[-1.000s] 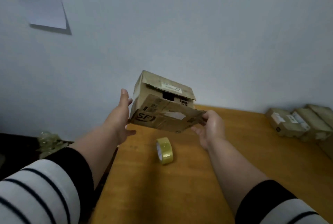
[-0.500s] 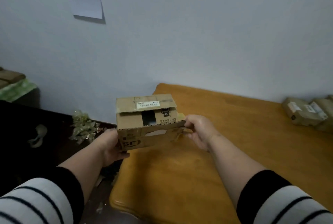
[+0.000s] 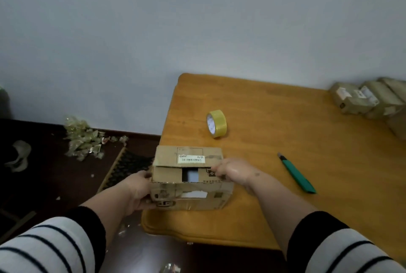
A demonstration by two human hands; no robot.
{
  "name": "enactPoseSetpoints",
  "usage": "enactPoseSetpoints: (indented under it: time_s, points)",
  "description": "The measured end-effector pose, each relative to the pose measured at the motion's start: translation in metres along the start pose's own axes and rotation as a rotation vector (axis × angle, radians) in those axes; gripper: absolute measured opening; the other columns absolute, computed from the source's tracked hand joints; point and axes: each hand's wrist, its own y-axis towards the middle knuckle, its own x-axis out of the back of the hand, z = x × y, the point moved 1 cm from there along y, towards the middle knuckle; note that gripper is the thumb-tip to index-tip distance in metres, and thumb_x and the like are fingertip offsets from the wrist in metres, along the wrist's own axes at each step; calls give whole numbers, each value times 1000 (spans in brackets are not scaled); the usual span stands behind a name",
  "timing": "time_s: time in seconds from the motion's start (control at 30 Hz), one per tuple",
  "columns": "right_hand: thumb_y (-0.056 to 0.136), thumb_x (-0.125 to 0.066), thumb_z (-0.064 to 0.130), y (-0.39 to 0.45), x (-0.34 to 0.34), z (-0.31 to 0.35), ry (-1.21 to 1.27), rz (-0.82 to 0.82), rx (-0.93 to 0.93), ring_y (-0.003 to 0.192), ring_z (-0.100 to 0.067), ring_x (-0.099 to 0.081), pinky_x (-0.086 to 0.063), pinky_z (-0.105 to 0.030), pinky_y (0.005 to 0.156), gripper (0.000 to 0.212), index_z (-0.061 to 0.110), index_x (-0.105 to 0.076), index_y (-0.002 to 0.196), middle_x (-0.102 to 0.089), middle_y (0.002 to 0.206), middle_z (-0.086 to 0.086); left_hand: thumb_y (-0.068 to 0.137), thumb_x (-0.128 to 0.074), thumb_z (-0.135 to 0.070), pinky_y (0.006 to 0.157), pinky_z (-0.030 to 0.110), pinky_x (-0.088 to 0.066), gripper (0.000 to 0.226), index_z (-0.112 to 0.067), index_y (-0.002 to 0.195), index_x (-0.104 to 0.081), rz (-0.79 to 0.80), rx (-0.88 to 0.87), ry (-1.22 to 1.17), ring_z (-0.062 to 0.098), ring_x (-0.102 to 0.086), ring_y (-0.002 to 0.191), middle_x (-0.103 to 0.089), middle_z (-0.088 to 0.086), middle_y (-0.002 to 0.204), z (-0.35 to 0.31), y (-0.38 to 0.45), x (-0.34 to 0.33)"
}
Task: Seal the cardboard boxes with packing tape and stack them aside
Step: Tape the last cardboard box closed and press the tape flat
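Now lowered onto surface (image 3: 285, 151) corner: box (image 3: 189, 178). Clamped by left hand (image 3: 137, 193) and right hand (image 3: 234, 172), steadying flaps for tape (image 3: 216, 123).

Box (image 3: 191, 179), front face, lower left: black logo "SF", partly cut off by the edge. White label (image 3: 191, 159) on top flap: barcode and print, too small to read.

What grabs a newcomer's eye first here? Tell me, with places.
The worn cardboard box at the table's near-left corner, gripped by the left hand and right hand. Behind it stands a yellow tape roll; a green utility knife lies to the right.
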Motion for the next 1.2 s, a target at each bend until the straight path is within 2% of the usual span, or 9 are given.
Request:
enactPoseSetpoints:
  time_s: [0.17, 0.33, 0.43, 0.57, 0.7, 0.83, 0.97, 1.07, 1.2]
  points:
    - [93, -61, 14, 12, 2, -7, -47, -27, -35, 124, -21, -53, -43, -32, 107, 43, 22, -59, 135, -53, 143, -2, 82, -69, -1, 84, 53, -57, 85, -32, 151, -28, 13, -98, 188, 32, -63, 103, -63, 11, 113, -27, 1, 9]
    - [77, -79, 31, 23, 0, -5, -367, 106, -48, 132, -32, -40, -42, -44, 107, 108, 41, -5, 155, -25, 154, -9, 71, -86, -12, 87, 46, -57, 118, -41, 154, -8, 54, -212, 433, 29, -59, 108, -51, 9, 134, -45, 6, 5]
    - [79, -79, 27, 33, 0, -5, -354, 103, -77, 139, -35, -33, -40, -46, 108, 118, 45, 13, 152, -6, 161, -5, 68, -89, -18, 92, 51, -54, 123, -41, 155, -3, 93, -159, 437, 34, -50, 123, -41, 11, 147, -55, 8, -4]
    - [85, -73, 27, 54, 8, -5, -406, 79, -88, 143, -39, -27, -35, -52, 113, 107, 39, 8, 155, -2, 162, -6, 72, -85, -24, 82, 50, -58, 117, -35, 155, -3, 71, -84, 516, 40, -48, 126, -36, 15, 149, -77, 11, -14]
    - [77, -73, 57, 74, 13, 2, -532, 33, -135, 140, -40, -30, -37, -52, 109, 109, 24, -5, 156, -10, 159, -12, 70, -83, -47, 73, 44, -59, 112, -22, 152, -11, 23, 22, 771, 42, -50, 122, -34, 18, 149, -103, 12, -41]
    - [64, -60, 84, 92, -1, 7, -711, 12, -148, 141, -40, -28, -40, -48, 105, 126, 19, -3, 156, -12, 156, -20, 72, -64, -75, 105, 39, -41, 121, 1, 151, -13, -131, -13, 1115, 35, -43, 134, -38, 20, 149, -113, 19, -71]
    - [71, -57, 81, 106, -9, 2, -823, 27, -136, 143, -43, -23, -44, -51, 100, 119, 16, -4, 155, -11, 156, -26, 77, -43, -84, 112, 42, -30, 128, 2, 149, 17, -155, 131, 1288, 38, -22, 146, -11, 21, 160, -116, 20, -82]
    - [73, -66, 71, 108, -11, 2, -786, 18, -175, 131, -43, -42, -49, -50, 91, 112, 18, -9, 153, -15, 154, -26, 69, -51, -87, 109, 45, -35, 136, -3, 150, 18, -199, 159, 1237, 37, -31, 142, -17, 16, 160, -113, 22, -81]
    - [76, -71, 58, 102, -9, 4, -700, -17, -215, 131, -40, -44, -50, -46, 90, 115, 22, 4, 155, -5, 156, -23, 62, -61, -85, 104, 46, -43, 139, -9, 152, 11, -252, 133, 1186, 35, -46, 132, -32, 11, 155, -110, 29, -76]
